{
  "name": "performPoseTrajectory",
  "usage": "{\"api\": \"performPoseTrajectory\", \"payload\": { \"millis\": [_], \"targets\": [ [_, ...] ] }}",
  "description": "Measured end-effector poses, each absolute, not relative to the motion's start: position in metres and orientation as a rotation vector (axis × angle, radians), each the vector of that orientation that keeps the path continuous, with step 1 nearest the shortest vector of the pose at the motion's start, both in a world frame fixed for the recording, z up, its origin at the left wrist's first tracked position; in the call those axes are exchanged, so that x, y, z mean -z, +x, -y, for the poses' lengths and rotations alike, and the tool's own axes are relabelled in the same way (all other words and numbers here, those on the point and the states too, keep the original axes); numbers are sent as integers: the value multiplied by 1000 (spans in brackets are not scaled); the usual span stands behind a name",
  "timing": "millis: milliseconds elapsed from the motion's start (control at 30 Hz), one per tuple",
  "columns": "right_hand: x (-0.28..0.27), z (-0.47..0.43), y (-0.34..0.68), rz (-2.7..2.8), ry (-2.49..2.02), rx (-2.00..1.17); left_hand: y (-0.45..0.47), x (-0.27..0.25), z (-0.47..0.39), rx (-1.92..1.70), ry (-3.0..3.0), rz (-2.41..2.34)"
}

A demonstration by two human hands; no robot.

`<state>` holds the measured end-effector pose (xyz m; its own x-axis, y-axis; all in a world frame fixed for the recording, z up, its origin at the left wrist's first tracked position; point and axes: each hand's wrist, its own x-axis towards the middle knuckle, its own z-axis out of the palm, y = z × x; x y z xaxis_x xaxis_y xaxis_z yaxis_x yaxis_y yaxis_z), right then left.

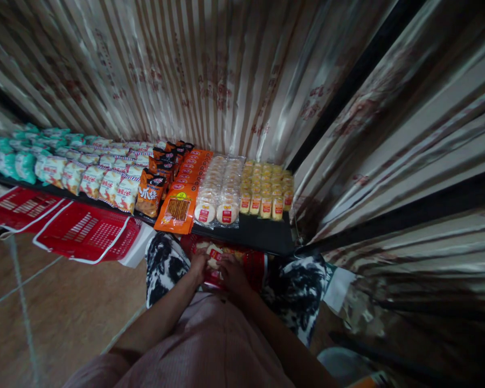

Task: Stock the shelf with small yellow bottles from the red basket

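Observation:
Low between my knees, my left hand (199, 264) and my right hand (231, 273) are closed on a small packet of round pale crackers (214, 255) with a red label. Fingers of each hand press its sides. Beneath them is a red container (259, 266) holding more snack packets, mostly hidden by my hands. On the black shelf (262, 234) just beyond stand rows of similar cracker packets (217, 209), with yellow snack packets (262, 205) to their right. An orange bag of stick snacks (177, 210) lies to their left, its front end over the shelf's edge.
Further left stand brown-orange bags (149, 196), white snack bags (92, 178) and teal bags (18, 159). Red baskets (87, 231) with white handles sit on the tiled floor below. A striped curtain (210, 70) hangs behind, with a black post (327, 116) at the right.

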<state>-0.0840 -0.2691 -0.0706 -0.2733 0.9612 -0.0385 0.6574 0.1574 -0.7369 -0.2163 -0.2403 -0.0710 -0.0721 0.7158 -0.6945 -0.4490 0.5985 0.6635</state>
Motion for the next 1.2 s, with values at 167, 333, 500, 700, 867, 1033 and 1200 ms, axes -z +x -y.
{"api": "performPoseTrajectory", "payload": {
  "millis": [167, 333, 500, 700, 867, 1033, 1200],
  "targets": [
    [71, 267, -80, 1833, -1606, -886, -216, 67, 243, -1025, 150, -1314],
    [74, 265, -76, 1718, -1637, -920, -217, 62, 250, -1030, 175, -1204],
    [76, 264, -75, 1500, -1686, -1117, -217, 55, 255, -990, 190, -1247],
    [65, 264, -71, 1358, -1597, -1164, -222, 55, 263, -950, 286, -1259],
    [53, 263, -67, 1451, -1567, -1153, -227, 54, 274, -918, 369, -1269],
    [43, 262, -69, 1558, -1565, -1014, -227, 48, 274, -885, 520, -1255],
    [20, 262, -71, 1624, -1508, -926, -228, 38, 272, -940, 527, -1221]
  ]
}}
